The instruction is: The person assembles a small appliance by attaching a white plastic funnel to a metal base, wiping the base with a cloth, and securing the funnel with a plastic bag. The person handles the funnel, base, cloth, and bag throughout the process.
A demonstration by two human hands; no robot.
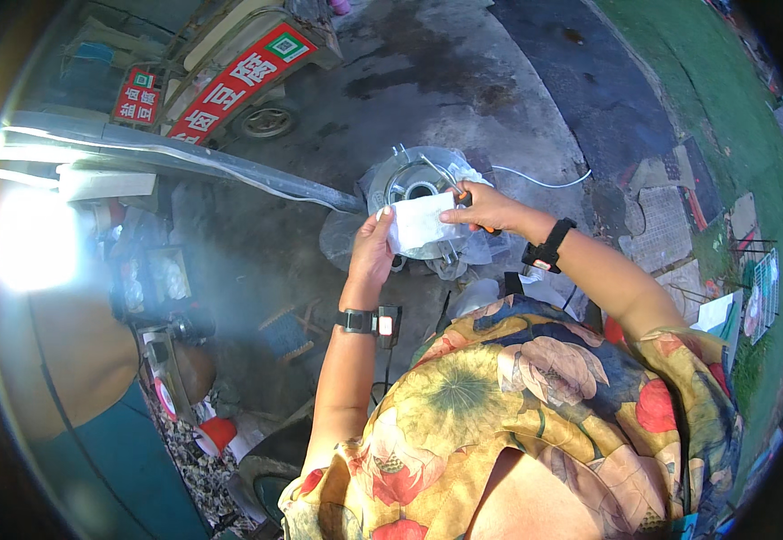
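Observation:
A white folded sheet (425,219), paper or thin cloth, is stretched between my two hands. My left hand (372,248) pinches its left edge between thumb and fingers. The thumb of my right hand (486,208) presses on the opposite edge. That same hand also grips a tool with a black-and-orange handle (464,198), likely a screwdriver, whose metal shaft points up and left. Directly beneath is a round metal machine part (391,177) with a ringed hub (421,190) at its centre. The sheet hides some of it, and clear plastic (492,248) lies around it.
A grey metal pole (249,172) slants in from the left towards the machine. Beyond it stands a cart with a red sign (243,84) bearing writing and a wheel (268,123). A white cable (546,183) curves over the ground. A woven stool (285,335) sits lower left.

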